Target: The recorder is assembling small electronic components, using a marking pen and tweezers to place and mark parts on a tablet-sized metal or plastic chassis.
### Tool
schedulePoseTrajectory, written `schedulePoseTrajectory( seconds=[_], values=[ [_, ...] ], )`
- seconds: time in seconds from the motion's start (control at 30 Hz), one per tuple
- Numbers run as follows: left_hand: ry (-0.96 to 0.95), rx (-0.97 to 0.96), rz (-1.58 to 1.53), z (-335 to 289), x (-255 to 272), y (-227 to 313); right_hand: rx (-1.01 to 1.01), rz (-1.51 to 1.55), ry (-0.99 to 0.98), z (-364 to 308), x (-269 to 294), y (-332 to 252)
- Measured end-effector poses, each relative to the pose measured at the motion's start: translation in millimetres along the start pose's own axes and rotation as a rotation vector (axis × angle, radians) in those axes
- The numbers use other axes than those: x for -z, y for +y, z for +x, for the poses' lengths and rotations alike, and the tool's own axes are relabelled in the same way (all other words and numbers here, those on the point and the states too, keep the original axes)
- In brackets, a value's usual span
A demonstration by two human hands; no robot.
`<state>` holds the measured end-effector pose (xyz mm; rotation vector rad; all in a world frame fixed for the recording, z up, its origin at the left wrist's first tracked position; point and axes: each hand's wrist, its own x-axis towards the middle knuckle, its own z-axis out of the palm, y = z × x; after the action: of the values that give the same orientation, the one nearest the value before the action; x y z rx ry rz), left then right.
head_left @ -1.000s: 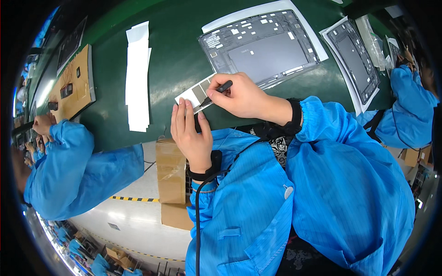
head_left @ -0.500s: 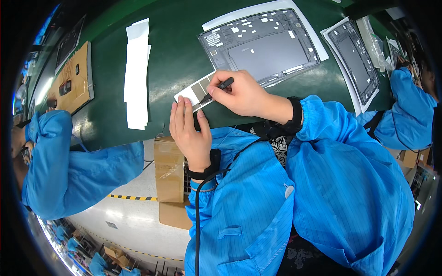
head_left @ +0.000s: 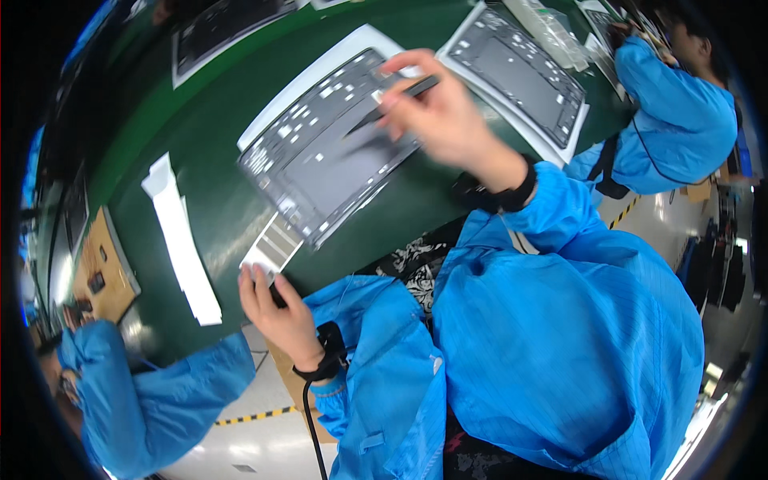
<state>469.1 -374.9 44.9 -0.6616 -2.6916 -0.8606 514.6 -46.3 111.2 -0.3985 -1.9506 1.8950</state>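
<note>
My right hand [head_left: 436, 112] is closed around slim black tweezers [head_left: 404, 100], blurred by motion, over the upper right part of a dark grey device panel [head_left: 332, 172]. Whether anything sits in their tips is too blurred to tell. The panel lies on a white sheet and has several small white pieces along its far side. My left hand [head_left: 282, 316] rests with outstretched fingers on the near end of a white strip [head_left: 272, 252] with grey rectangular pieces. That strip lies against the panel's near left corner.
Long white paper strips [head_left: 182, 244] lie on the green table [head_left: 216, 144] to the left. Another dark panel [head_left: 520, 76] is at the right, beside clear plastic packaging [head_left: 548, 32]. Co-workers in blue sit left [head_left: 152, 400] and right [head_left: 676, 116]. A brown board [head_left: 104, 264] lies far left.
My right hand has lifted from the strip with the tweezers and moved over the panel. My left hand stays on the strip. The whole view has turned and shifted.
</note>
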Motion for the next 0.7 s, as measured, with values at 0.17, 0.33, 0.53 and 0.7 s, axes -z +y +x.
schedulePoseTrajectory(
  seconds=[0.17, 0.33, 0.53, 0.7],
  values=[
    [-0.048, -0.135, -0.062, 41.1, -13.4, 94.1, 0.063, -0.237, 0.264, -1.7, 102.4, 23.4],
    [-0.319, -0.386, -0.315, 61.1, -78.3, 188.3, -0.007, -0.244, 0.167, 3.9, 101.1, 40.0],
    [-0.418, -0.315, -0.18, 69.0, -121.6, 207.0, -0.065, -0.335, 0.133, 4.5, 103.4, 32.8],
    [-0.449, -0.318, -0.214, 73.0, -124.4, 203.8, 0.036, -0.497, 0.122, 1.6, 101.9, 26.9]
  ],
)
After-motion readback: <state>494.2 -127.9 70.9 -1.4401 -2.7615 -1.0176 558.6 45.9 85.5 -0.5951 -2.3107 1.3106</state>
